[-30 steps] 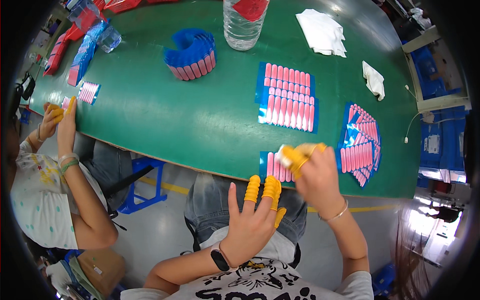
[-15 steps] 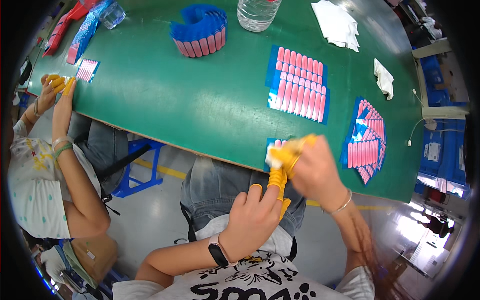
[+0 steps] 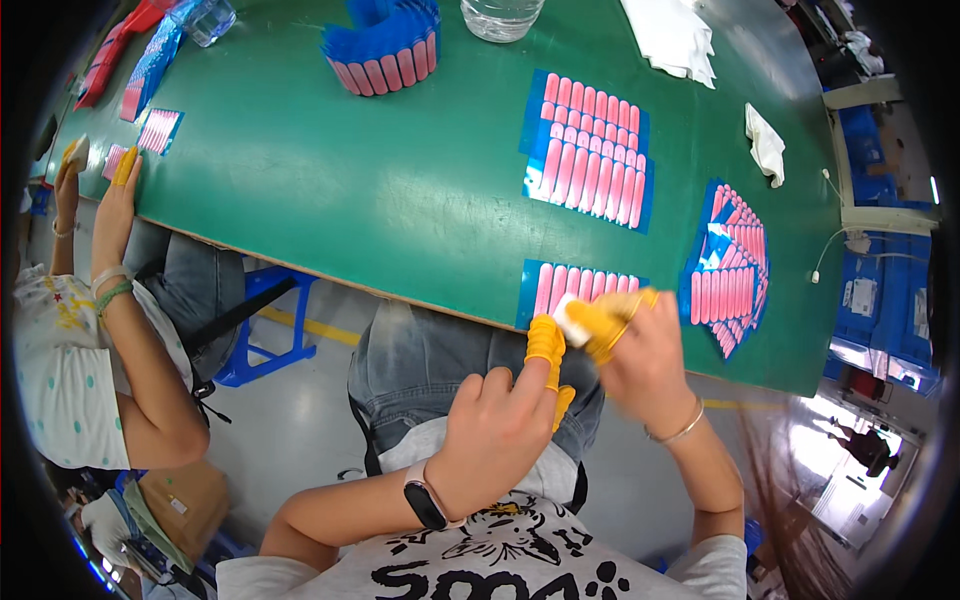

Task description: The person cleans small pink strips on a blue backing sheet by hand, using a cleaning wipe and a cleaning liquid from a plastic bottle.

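A blue-backed sheet of pink rounded strips (image 3: 540, 285) lies at the table's near edge, partly covered by my hands. On its lower edge rests the forefinger of my left hand (image 3: 500, 420), in a yellow finger cot. That hand's thumb, also in yellow, stands apart below the table edge, and nothing shows between them. Just to the right, my right hand (image 3: 640, 345), in yellow finger cots too, pinches a small white wipe (image 3: 570, 318) over the sheet. The wipe is mostly hidden by the fingers and somewhat blurred.
More pink-strip sheets (image 3: 590, 150) lie overlapped ahead, with a fanned pile (image 3: 725, 290) at right. A curled blue stack (image 3: 385, 60), a clear container (image 3: 500, 15) and white cloths (image 3: 670, 35) sit farther back. At left, a co-worker's hands (image 3: 115, 205) work by similar sheets.
My right hand has shifted slightly right and down with the wipe, uncovering more of the sheet's strips. The co-worker's hands have moved apart. The whole view has shifted slightly.
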{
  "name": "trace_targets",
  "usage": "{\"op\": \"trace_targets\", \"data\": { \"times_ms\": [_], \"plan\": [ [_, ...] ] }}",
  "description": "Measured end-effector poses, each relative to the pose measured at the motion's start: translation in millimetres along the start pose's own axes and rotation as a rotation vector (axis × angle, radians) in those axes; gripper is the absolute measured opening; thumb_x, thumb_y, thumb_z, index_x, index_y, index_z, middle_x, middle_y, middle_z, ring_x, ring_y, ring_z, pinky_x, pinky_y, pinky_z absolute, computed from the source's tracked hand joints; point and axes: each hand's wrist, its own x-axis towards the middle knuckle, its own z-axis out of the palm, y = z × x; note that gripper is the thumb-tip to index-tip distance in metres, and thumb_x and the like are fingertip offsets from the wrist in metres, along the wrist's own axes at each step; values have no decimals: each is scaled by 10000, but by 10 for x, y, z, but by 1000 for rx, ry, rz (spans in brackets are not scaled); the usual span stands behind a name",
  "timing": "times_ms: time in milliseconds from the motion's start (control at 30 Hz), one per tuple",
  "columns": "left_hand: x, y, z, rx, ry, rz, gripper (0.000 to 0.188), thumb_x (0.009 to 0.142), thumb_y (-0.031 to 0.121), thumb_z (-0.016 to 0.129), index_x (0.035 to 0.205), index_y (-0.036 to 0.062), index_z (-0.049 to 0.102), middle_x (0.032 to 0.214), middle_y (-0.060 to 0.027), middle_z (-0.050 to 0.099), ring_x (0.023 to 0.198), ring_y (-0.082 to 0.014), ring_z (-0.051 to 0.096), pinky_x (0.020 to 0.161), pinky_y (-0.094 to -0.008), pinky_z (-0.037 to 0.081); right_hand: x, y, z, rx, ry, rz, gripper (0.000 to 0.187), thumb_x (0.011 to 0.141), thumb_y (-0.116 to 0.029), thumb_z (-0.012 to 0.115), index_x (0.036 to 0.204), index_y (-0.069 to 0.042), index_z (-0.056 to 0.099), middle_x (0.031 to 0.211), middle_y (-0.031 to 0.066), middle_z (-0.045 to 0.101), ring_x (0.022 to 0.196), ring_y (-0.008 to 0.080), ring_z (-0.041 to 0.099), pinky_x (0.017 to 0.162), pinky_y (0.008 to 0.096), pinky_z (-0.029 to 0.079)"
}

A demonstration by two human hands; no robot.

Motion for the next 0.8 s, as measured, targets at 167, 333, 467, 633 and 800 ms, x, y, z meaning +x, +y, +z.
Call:
{"op": "trace_targets", "data": {
  "times_ms": [167,333,467,633,800],
  "plan": [
    [0,1,-1,2,-19,18,301,743,292,794,671,55,623,799,-44,517,602,-176,480,547,-316,351,-30,95,-63,-174,99,100,300,734,-55,709,1034,-78,710,1012,43,624,846,241,557,735,387,386],
    [-20,3,5,3,-28,21,291,736,284,798,698,49,630,819,-48,531,598,-176,483,548,-317,358,-148,193,-146,-153,33,55,314,723,-53,705,1036,-79,704,1029,55,608,844,247,548,743,387,392],
    [-33,11,14,11,-22,11,290,727,278,803,715,40,639,843,-58,556,591,-177,496,549,-314,368,-184,102,-133,-26,-43,-3,360,704,-47,708,1063,-76,705,1025,60,602,859,251,551,734,377,395],
    [-8,7,4,17,-18,11,284,724,269,806,724,37,642,843,-61,558,590,-175,509,552,-313,378,-149,192,-241,-179,11,89,394,700,-48,705,1093,-87,715,1006,53,608,856,241,564,740,371,394],
    [-1,5,0,15,-32,14,284,740,271,803,733,36,643,823,-56,551,585,-172,514,555,-311,386,-73,-10,-75,-166,11,19,368,701,-44,710,1066,-93,723,991,46,606,788,219,539,736,371,375]
  ]
}}
